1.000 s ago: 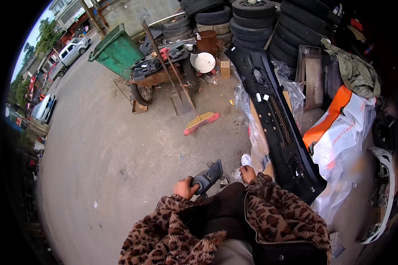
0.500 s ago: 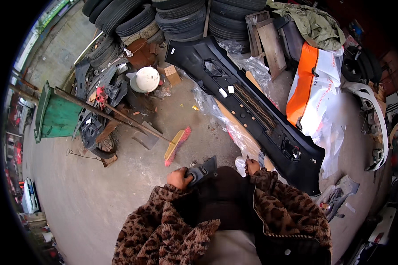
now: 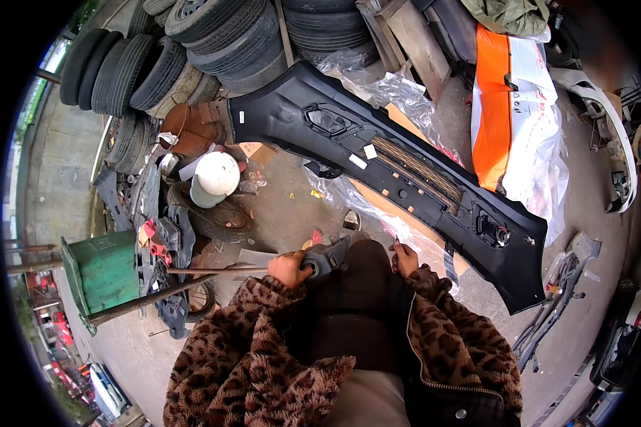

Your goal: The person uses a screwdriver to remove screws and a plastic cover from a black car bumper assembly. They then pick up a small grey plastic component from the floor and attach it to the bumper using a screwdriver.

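My left hand (image 3: 290, 270) is closed around a grey plastic part (image 3: 327, 257) with a rounded recess in it, held in front of my dark trousers. To the right, my right hand (image 3: 405, 259) is raised with its fingers curled in a pinch. A small dark tip shows at those fingers, too small to name. Beyond both hands a long black car bumper (image 3: 434, 206) lies with its inner side up, slanting from upper left to lower right. Clear plastic film (image 3: 332, 191) and brown cardboard (image 3: 372, 201) stick out beneath it. My right hand is close to the film's edge, apart from the bumper.
Stacked tyres (image 3: 242, 46) stand at the back. A white bucket (image 3: 216, 175) and a green bin (image 3: 104, 274) are among scrap on the left. A broom's red bristles (image 3: 316, 236) show behind the grey part. An orange-and-white wrapped package (image 3: 513, 107) lies beyond the bumper.
My view has shifted forward and turned, so the tyres and bumper appear nearer. The broom head is now mostly hidden behind my left hand and the grey part. Both hands keep their grip.
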`<state>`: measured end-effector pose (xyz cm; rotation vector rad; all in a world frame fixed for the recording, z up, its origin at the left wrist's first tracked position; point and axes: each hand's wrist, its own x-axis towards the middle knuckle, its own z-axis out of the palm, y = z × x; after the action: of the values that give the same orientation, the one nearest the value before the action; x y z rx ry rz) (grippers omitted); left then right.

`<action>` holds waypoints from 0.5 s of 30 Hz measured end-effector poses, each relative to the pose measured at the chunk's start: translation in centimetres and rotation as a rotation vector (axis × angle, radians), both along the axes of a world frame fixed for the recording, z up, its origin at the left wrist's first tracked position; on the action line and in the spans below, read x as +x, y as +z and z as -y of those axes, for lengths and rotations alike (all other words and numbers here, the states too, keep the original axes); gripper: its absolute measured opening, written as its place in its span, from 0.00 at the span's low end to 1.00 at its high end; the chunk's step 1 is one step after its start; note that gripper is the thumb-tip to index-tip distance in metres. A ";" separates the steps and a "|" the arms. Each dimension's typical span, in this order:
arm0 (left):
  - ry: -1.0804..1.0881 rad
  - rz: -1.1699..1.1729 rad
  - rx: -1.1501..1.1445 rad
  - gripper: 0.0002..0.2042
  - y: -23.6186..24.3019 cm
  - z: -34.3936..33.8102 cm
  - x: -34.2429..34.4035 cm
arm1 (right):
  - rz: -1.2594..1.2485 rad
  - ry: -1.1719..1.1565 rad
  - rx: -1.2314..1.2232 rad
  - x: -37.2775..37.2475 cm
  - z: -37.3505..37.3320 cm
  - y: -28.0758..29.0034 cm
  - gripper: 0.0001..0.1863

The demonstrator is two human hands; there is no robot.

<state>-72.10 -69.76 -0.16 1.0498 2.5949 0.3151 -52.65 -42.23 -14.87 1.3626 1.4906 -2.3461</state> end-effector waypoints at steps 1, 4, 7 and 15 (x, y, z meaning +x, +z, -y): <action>-0.026 0.018 -0.009 0.20 1.1 -1.4 -1.3 | -0.004 0.016 -0.018 -2.2 -0.3 0.5 0.22; -0.146 0.053 -0.037 0.20 3.5 -4.9 -6.5 | -0.055 0.076 0.001 -10.0 -1.8 2.0 0.25; -0.250 0.074 -0.081 0.23 5.0 -8.9 -11.2 | -0.057 0.146 -0.028 -14.8 -2.6 3.2 0.26; -0.594 -0.027 -0.026 0.24 0.6 -16.6 -23.2 | -0.015 -0.063 -0.162 -21.4 -4.9 1.6 0.21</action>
<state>-95.32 -53.12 0.42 1.7443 2.1621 0.1175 -74.08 -37.35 -13.30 1.3740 1.2468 -2.4571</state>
